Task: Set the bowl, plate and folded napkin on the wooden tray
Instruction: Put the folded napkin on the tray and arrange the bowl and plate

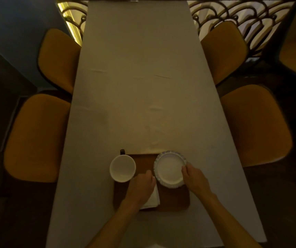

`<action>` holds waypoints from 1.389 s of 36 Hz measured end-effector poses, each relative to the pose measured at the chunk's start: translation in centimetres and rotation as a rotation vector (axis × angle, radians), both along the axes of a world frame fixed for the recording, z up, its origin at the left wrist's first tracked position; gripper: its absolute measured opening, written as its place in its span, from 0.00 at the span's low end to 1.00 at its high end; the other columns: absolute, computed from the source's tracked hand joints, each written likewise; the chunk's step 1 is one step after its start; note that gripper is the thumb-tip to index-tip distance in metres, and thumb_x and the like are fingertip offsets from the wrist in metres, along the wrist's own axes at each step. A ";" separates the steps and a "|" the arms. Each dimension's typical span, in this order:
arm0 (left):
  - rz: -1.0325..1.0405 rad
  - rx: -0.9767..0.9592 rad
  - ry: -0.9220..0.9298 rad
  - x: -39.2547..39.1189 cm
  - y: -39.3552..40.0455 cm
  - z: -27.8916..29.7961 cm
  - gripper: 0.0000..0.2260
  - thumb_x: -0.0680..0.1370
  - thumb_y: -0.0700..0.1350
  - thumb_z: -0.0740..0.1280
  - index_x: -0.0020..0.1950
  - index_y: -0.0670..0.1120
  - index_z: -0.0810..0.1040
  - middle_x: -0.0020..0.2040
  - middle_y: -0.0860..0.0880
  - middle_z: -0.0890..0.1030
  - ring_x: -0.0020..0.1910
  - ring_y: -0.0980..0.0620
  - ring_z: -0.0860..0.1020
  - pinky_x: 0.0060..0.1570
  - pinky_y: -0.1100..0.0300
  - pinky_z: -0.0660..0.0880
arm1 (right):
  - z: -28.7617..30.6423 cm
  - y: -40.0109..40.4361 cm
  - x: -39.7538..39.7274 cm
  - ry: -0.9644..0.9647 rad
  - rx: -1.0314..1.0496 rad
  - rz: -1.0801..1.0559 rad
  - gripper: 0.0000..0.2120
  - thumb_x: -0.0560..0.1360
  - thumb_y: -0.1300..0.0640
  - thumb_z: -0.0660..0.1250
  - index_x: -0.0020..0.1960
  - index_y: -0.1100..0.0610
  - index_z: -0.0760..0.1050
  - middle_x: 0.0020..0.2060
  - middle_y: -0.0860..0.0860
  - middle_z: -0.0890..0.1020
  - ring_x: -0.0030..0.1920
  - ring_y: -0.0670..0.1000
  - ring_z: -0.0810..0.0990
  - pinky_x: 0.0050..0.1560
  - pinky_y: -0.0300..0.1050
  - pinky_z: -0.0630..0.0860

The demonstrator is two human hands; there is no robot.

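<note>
A brown wooden tray [174, 199] lies near the table's front edge. A white bowl [122, 168] stands on its far left corner, partly overhanging the edge. A white plate with a fluted rim [168, 169] sits on the tray's far right part. My right hand [194, 178] grips the plate's right rim. A folded white napkin [152, 200] lies on the tray between bowl and plate, and my left hand [141, 187] rests flat on it, hiding most of it.
The long table has a white cloth [143, 86]. Mustard yellow chairs stand at both sides, at left [36, 136] and at right [256, 124]. A small dark object [122, 151] stands just behind the bowl. A metal railing [242, 17] runs along the far end.
</note>
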State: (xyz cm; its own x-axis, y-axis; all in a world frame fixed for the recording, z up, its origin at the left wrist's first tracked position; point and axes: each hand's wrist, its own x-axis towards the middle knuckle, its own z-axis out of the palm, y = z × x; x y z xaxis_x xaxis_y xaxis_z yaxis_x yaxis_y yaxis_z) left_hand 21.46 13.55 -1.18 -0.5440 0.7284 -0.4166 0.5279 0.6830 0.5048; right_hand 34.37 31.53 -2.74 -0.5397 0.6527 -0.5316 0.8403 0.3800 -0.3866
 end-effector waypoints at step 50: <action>0.150 -0.282 -0.050 -1.4 6.3 -4.3 0.08 0.81 0.42 0.56 0.50 0.41 0.73 0.52 0.42 0.79 0.50 0.42 0.79 0.49 0.46 0.78 | -4.3 6.0 2.0 0.002 -0.234 0.128 0.11 0.80 0.47 0.59 0.42 0.52 0.69 0.33 0.47 0.74 0.37 0.50 0.74 0.34 0.45 0.66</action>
State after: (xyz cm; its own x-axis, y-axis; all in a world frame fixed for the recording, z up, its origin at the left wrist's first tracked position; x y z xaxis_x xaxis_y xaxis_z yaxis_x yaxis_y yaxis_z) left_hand 20.08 19.86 -5.48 -0.6105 0.4939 -0.6192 0.3903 0.8678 0.3074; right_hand 36.32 37.50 -7.01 -0.6110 0.4382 -0.6593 0.7905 0.3830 -0.4779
